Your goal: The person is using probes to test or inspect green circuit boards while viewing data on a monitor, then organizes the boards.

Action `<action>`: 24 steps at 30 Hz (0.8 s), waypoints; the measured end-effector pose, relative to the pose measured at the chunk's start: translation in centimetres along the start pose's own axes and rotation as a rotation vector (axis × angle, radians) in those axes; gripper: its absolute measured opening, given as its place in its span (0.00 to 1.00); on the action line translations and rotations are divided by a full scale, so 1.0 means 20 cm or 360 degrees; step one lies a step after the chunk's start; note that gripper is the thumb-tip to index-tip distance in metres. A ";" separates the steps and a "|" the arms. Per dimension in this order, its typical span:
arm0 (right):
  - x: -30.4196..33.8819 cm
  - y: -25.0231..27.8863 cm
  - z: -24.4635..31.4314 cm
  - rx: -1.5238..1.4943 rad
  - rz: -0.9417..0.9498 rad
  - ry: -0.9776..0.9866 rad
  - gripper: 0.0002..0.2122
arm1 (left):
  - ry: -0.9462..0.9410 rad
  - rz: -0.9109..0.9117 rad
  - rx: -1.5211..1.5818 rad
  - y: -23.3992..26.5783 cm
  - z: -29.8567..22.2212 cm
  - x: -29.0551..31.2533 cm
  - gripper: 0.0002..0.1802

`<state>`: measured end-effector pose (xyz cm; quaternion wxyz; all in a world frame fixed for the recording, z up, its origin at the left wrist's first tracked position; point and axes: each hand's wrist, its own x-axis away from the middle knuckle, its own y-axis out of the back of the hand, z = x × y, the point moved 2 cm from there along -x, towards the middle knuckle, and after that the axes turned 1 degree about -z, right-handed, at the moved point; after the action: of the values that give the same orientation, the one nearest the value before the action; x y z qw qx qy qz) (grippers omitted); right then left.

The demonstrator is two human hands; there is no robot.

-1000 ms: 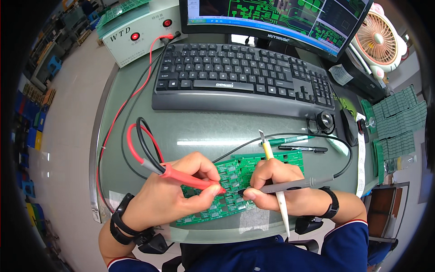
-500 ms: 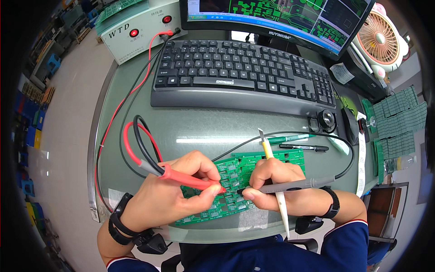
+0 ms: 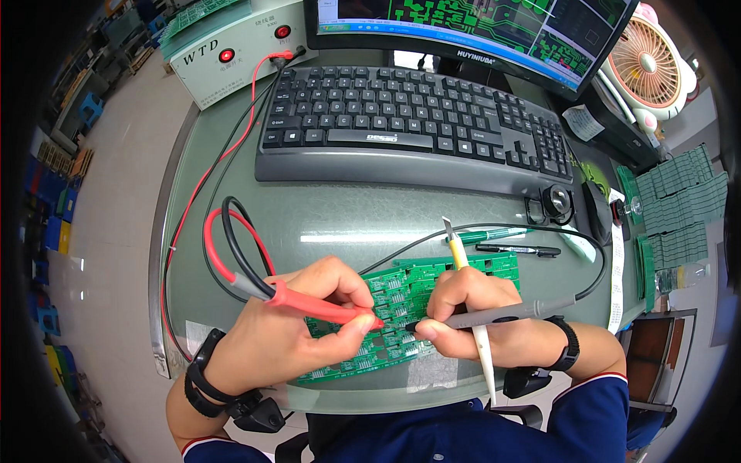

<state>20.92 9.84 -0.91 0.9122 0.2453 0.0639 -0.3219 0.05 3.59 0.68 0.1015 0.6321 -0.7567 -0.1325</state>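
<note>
Two probes (image 3: pixel 324 305) on circuit board (image 3: pixel 401 297)

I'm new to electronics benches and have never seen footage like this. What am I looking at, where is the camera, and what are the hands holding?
The camera sits on the person's head and looks down through a fisheye lens, so straight edges bend. No machine here: two bare hands work at a glass-topped desk. The left hand holds a red test probe, the right hand a grey-black probe plus a yellow-handled tool. Both probe tips touch a green circuit board lying flat on the desk. Beyond it lie two pens, a black keyboard, a monitor, a grey box with red buttons where the leads plug in, and a small fan.
</note>
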 end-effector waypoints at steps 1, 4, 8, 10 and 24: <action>0.00 0.00 0.00 -0.0005 0.0004 -0.0005 0.13 | 0.0000 0.0002 0.0001 0.00 0.00 0.00 0.09; 0.00 0.00 0.00 0.0000 0.0009 -0.0008 0.13 | -0.0030 -0.0001 -0.0051 0.00 0.00 0.00 0.09; 0.00 0.00 0.00 0.0021 0.0006 0.0004 0.13 | 0.0001 -0.0003 0.0017 0.00 0.01 0.00 0.10; 0.00 0.00 0.00 0.0026 0.0009 0.0004 0.13 | 0.0004 -0.0004 0.0036 0.00 0.00 0.00 0.10; -0.01 -0.01 0.01 0.0073 -0.0026 0.0045 0.13 | -0.0042 -0.0006 -0.0055 0.00 0.00 0.00 0.10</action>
<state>20.61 9.72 -0.80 0.9027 0.2702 0.0714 -0.3273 0.05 3.64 0.72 0.1022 0.6299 -0.7543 -0.1542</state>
